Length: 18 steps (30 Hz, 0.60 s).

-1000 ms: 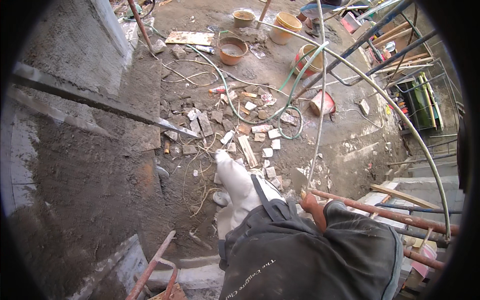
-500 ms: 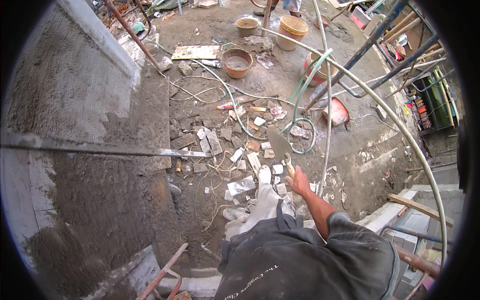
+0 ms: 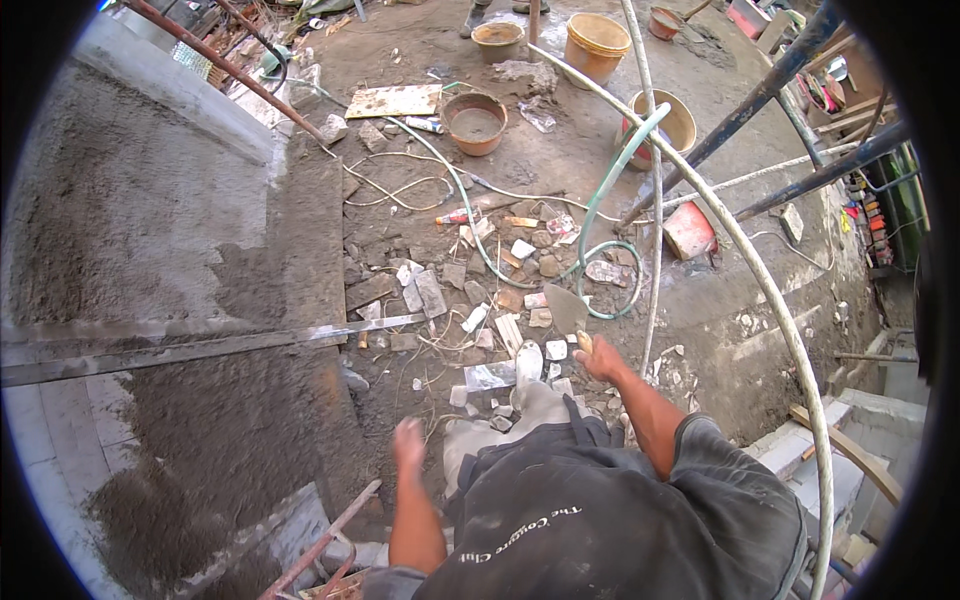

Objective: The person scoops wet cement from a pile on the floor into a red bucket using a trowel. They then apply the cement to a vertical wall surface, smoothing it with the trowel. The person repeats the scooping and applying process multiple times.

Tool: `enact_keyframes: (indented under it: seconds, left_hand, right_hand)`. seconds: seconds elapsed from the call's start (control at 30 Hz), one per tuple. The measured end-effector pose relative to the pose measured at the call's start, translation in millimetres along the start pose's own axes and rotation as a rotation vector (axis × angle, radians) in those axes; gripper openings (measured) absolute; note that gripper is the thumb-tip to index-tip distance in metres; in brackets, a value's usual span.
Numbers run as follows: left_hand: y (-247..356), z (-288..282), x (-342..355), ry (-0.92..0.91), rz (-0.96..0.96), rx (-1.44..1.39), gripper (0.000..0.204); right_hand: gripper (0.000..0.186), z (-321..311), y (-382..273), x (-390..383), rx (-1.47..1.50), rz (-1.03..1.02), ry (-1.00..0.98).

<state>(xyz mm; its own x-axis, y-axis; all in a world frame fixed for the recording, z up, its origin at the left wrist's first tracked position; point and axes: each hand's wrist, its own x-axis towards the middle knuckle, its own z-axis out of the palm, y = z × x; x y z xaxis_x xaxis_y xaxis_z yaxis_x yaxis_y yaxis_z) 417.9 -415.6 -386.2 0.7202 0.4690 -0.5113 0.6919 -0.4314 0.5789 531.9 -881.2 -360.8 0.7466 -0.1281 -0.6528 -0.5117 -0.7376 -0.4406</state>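
Observation:
My right hand [image 3: 602, 359] grips the pale wooden handle of a pointed trowel [image 3: 567, 309]. Its grey metal blade points away from me, over brick rubble. My left hand [image 3: 408, 440] hangs in the air to the left of my legs, smeared by motion, and its fingers cannot be made out. Left of it is a wall [image 3: 240, 410] with wet, dark mortar on its lower part and a drier grey coat beyond. A long, straight bar [image 3: 250, 340] crosses that wall, its tip reaching over the rubble.
Broken bricks [image 3: 430, 293] litter the ground around my feet. A green hose [image 3: 470, 230] loops through them. Farther off stand a tub of grey mix [image 3: 474, 124] and a yellowish bucket [image 3: 596, 50]. Scaffold poles [image 3: 745, 110] and a pale curved pole [image 3: 765, 280] rise on the right.
My left hand has come into view at the lower left. The trowel has shifted slightly down in the picture, still in my right hand. The view has tilted a little.

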Motion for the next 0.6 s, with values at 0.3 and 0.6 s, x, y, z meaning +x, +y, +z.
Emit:
enact_keyframes:
  seconds: [0.3,0.6]
  left_hand:
    - [212.2,39.6,27.3,-0.244,0.39,-0.067,0.039]
    - [61.6,-29.1,51.9,-0.231,-0.518,-0.31,0.046]
  right_hand:
    - [0.055,-36.3,-55.5,22.1,0.041,-0.11,-0.021]
    - [0.066,-37.5,-60.3,11.4,0.198,-0.151,0.142]
